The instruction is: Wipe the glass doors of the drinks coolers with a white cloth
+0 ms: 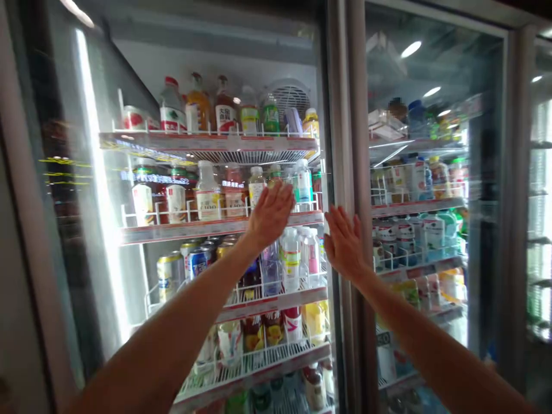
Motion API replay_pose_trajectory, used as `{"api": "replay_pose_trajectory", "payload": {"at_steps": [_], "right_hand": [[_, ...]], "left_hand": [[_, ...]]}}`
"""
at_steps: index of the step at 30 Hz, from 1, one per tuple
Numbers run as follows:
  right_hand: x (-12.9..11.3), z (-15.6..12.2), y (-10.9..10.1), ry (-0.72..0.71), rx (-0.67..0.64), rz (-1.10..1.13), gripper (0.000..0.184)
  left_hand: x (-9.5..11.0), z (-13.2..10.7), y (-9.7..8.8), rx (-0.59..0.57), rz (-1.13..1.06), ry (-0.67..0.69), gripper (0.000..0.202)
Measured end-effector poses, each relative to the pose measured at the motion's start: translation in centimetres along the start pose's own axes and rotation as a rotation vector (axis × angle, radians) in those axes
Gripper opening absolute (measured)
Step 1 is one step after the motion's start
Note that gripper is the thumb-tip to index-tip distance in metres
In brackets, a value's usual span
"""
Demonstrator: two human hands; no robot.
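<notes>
Both arms reach forward to a glass-door drinks fridge. My left hand (pixel 271 215), palm forward with fingers stretched out, is in front of the left glass door (pixel 215 52); whether it touches the glass I cannot tell. Behind it, bottles stand on a wire shelf (pixel 185 231), among them a white-capped bottle (pixel 304 183). At the upright metal door frame (pixel 360 172), my right hand (pixel 345 244) is open, fingers extended and pointing up. Contact with the frame is unclear. Neither hand holds anything.
A second glass door (pixel 435 63) on the right covers more shelved drinks. Inside the left cabinet are a red-capped bottle (pixel 172 106), a blue can (pixel 198 263) and a round fan grille (pixel 288 98). A bright light strip (pixel 97 172) runs down the left side.
</notes>
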State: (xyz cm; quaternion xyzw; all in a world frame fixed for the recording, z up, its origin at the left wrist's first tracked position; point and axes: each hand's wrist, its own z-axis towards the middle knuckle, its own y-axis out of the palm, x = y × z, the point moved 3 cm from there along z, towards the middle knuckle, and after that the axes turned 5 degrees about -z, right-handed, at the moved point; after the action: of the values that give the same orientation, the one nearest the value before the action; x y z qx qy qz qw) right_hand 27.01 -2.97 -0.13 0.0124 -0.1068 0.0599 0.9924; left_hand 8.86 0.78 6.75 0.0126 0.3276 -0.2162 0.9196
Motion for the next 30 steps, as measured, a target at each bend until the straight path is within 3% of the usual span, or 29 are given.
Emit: {"api": "replay_pose_trajectory", "payload": {"at_steps": [3, 5, 7, 9, 11, 12, 16, 17, 19, 22, 24, 27, 30], "right_hand": [[-1.9, 1.0, 0.8, -0.04, 0.019, 0.031, 0.059], [-3.0, 1.9, 1.1, -0.06, 0.039, 0.049, 0.059], [-4.1, 2.8, 1.4, -0.064, 0.058, 0.066, 0.059], [-5.0, 3.7, 1.6, -0.061, 0.069, 0.078, 0.058], [-6.1, 4.3, 1.9, -0.06, 0.071, 0.096, 0.057], [-6.6, 4.5, 2.1, -0.063, 0.073, 0.106, 0.057], [-8.8, 5.0, 2.9, -0.095, 0.066, 0.126, 0.057], [-9.3, 5.1, 3.0, -0.101, 0.064, 0.127, 0.058], [-10.1, 5.4, 3.2, -0.11, 0.067, 0.133, 0.059], [-10.8, 5.7, 3.3, -0.112, 0.08, 0.136, 0.06], [-11.0, 5.8, 3.3, -0.104, 0.087, 0.133, 0.061], [-11.1, 6.0, 3.5, -0.092, 0.092, 0.138, 0.06], [-11.3, 6.5, 4.1, -0.079, 0.085, 0.145, 0.059]], "left_hand": [[0.5, -2.0, -0.6, -0.174, -0.06, 0.399, 0.034], [-0.7, -3.0, -1.4, -0.247, -0.072, 0.52, 0.033], [-3.6, -3.0, -2.8, -0.19, -0.01, 0.336, 0.035], [-6.9, -3.1, -4.4, -0.05, 0.085, -0.011, 0.038], [-8.5, -4.0, -5.5, 0.02, 0.132, -0.197, 0.04], [-8.5, -4.6, -5.7, -0.005, 0.124, -0.174, 0.04], [-7.5, -7.4, -5.9, -0.291, -0.014, 0.253, 0.038], [-8.2, -7.9, -6.4, -0.314, -0.028, 0.268, 0.038], [-11.4, -8.5, -8.2, -0.194, 0.013, 0.033, 0.035], [-17.7, -9.6, -11.4, 0.154, 0.144, -0.509, 0.04], [-20.2, -10.4, -12.5, 0.288, 0.193, -0.678, 0.047], [-20.1, -10.1, -11.8, 0.355, 0.205, -0.747, 0.049], [-16.2, -8.1, -9.1, 0.241, 0.139, -0.582, 0.043]]}}
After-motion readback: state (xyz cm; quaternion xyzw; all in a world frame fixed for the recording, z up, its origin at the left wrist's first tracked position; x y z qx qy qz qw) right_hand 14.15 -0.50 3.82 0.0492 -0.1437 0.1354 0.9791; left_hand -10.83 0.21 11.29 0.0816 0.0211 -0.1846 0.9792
